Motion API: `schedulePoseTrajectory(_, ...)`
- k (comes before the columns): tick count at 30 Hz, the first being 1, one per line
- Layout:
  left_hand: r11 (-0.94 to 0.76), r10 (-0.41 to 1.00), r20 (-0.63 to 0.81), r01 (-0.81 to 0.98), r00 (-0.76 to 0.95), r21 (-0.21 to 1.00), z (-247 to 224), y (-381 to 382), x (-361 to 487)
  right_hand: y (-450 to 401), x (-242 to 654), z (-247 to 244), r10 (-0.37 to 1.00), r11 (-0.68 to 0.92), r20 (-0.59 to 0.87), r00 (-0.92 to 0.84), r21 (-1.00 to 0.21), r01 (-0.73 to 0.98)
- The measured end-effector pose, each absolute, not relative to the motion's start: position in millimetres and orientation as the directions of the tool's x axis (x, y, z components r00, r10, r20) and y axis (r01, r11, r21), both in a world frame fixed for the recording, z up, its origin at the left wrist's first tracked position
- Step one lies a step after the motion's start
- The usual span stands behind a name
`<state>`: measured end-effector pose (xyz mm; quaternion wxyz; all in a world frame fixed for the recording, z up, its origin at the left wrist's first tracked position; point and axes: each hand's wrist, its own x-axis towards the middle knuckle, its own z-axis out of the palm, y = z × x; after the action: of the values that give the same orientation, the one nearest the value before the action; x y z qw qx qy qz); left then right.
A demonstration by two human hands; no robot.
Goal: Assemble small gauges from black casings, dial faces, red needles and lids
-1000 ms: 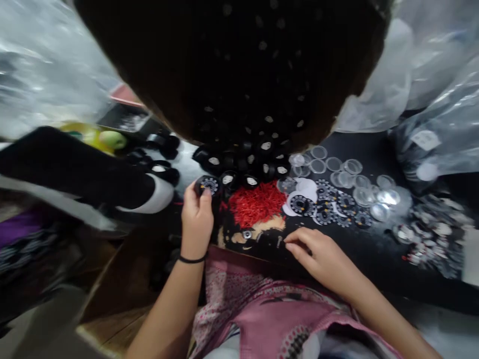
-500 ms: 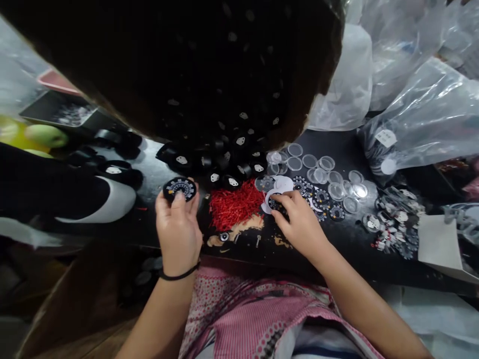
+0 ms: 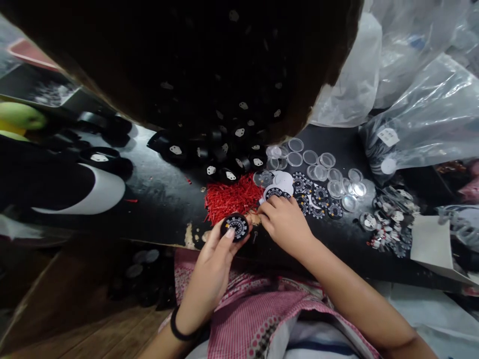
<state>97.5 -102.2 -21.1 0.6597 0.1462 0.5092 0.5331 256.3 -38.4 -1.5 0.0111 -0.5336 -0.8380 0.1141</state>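
1. The round black piece is up in front of the person, just over the near edge of the bench. Its top has a ring of white marks and a small orange spot.
2. The left hand holds this piece. Its fingers wrap the sides, and the thumb lies on top.
3. The right hand is beside it, with its fingers bent and close together at the edge of a flat dial disc. I cannot tell if they pinch it.
4. A small screw lies on the bench between the two hands.
5. A heap of little red bits sits just past the left hand.
6. White discs and more dial discs lie past the right hand, some on top of others.
7. Clear rings are spread farther back.
8. Black cups with white patches crowd behind the red heap.
9. A clear bag stands far off to the right.
10. A black band goes around the left wrist.
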Motion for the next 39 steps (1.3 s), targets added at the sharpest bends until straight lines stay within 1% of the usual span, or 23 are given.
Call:
schedulePoseTrajectory(3, 0.327, 0.863, -0.487, -0.589, -0.132, 0.739, -21, -101, 105, -39, 252, -3, 0.906, 0.384, -0.100, -0.412, -0.215, 0.898)
schedulePoseTrajectory(9, 0.315, 0.854, -0.497, -0.608, -0.153, 0.729, -21, -102, 109, -39, 246, -4, 0.904, 0.389, -0.098, -0.416, -0.217, 0.895)
schedulePoseTrajectory(11, 0.309, 0.850, -0.504, -0.632, -0.151, 0.711, -19, -102, 109, -39, 245, -3, 0.897, 0.391, -0.102, -0.431, -0.272, 0.879)
schedulePoseTrajectory(13, 0.318, 0.858, -0.500, -0.649, -0.113, 0.692, -17, -101, 109, -41, 246, 1, 0.891, 0.381, -0.101, -0.443, -0.365, 0.849)
schedulePoseTrajectory(15, 0.318, 0.872, -0.481, -0.647, -0.087, 0.693, -14, -99, 107, -46, 248, 6, 0.892, 0.367, -0.079, -0.445, -0.448, 0.816)
schedulePoseTrajectory(16, 0.313, 0.878, -0.471, -0.640, -0.087, 0.702, -12, -98, 107, -49, 249, 9, 0.895, 0.365, -0.060, -0.441, -0.469, 0.804)
schedulePoseTrajectory(19, 0.309, 0.885, -0.455, -0.609, -0.098, 0.731, -8, -96, 105, -55, 253, 16, 0.900, 0.389, 0.000, -0.436, -0.452, 0.803)
schedulePoseTrajectory(21, 0.326, 0.888, -0.454, -0.597, -0.073, 0.733, -4, -95, 103, -57, 256, 19, 0.897, 0.411, 0.034, -0.440, -0.430, 0.804)
schedulePoseTrajectory(22, 0.327, 0.890, -0.451, -0.596, -0.066, 0.733, -3, -94, 103, -58, 257, 21, 0.899, 0.412, 0.052, -0.436, -0.439, 0.798)
schedulePoseTrajectory(24, 0.313, 0.894, -0.441, -0.592, -0.081, 0.743, 0, -93, 102, -59, 257, 25, 0.906, 0.394, 0.082, -0.415, -0.521, 0.757)
schedulePoseTrajectory(26, 0.313, 0.897, -0.429, -0.529, -0.107, 0.788, -1, -92, 101, -61, 255, 29, 0.908, 0.374, 0.099, -0.406, -0.628, 0.683)
schedulePoseTrajectory(28, 0.340, 0.907, -0.410, -0.409, -0.097, 0.847, -4, -91, 102, -62, 253, 32, 0.907, 0.364, 0.105, -0.407, -0.679, 0.637)
schedulePoseTrajectory(31, 0.343, 0.930, -0.366, -0.285, -0.029, 0.895, -11, -92, 104, -62, 251, 34, 0.915, 0.345, 0.080, -0.395, -0.661, 0.666)
schedulePoseTrajectory(35, 0.310, 0.949, -0.314, -0.233, 0.020, 0.922, -14, -92, 106, -61, 253, 37, 0.928, 0.288, 0.029, -0.371, -0.687, 0.667)
schedulePoseTrajectory(39, 0.289, 0.956, -0.291, -0.198, 0.015, 0.937, -6, -91, 105, -61, 255, 41, 0.939, 0.241, -0.001, -0.344, -0.711, 0.660)
